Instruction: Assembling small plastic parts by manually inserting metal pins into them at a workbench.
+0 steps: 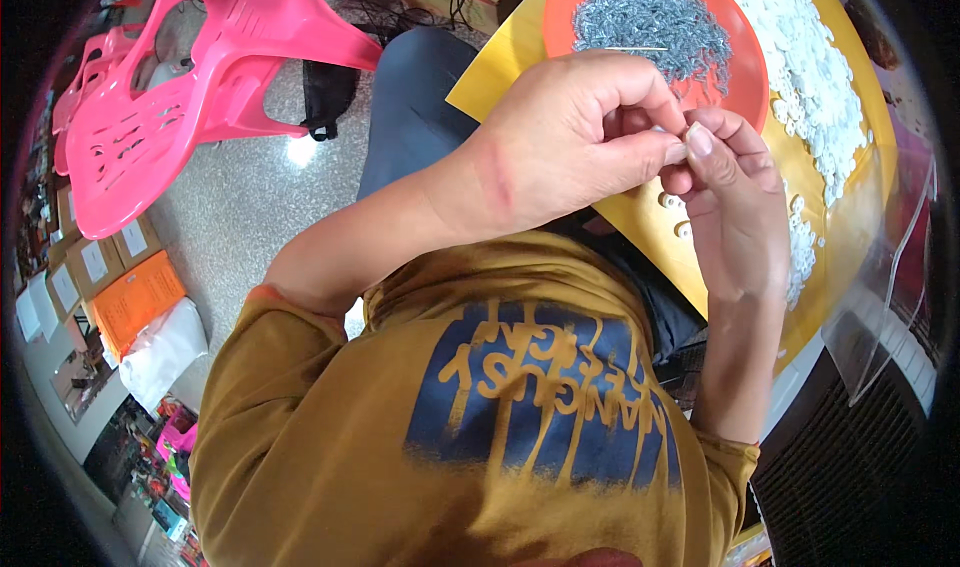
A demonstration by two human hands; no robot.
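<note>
My left hand [590,132] and my right hand [735,182] meet fingertip to fingertip over the near edge of a yellow tabletop [500,72]. Both are closed in a pinch. A pale speck shows between the left fingers, too small to name, and the fingertips hide whatever else they hold. Just beyond them stands an orange-red bowl [755,77] with a heap of small grey metal pins [650,17] in it. To the right spreads a pile of small white round pieces [810,77], and several more lie loose beside my right wrist.
A pink plastic chair [140,157] stands on the speckled floor at the left. Below it are cardboard boxes [95,262], an orange packet [135,302] and a white bag [165,352]. A clear plastic sheet [895,267] hangs by the table's right edge, above a dark slatted surface [850,447].
</note>
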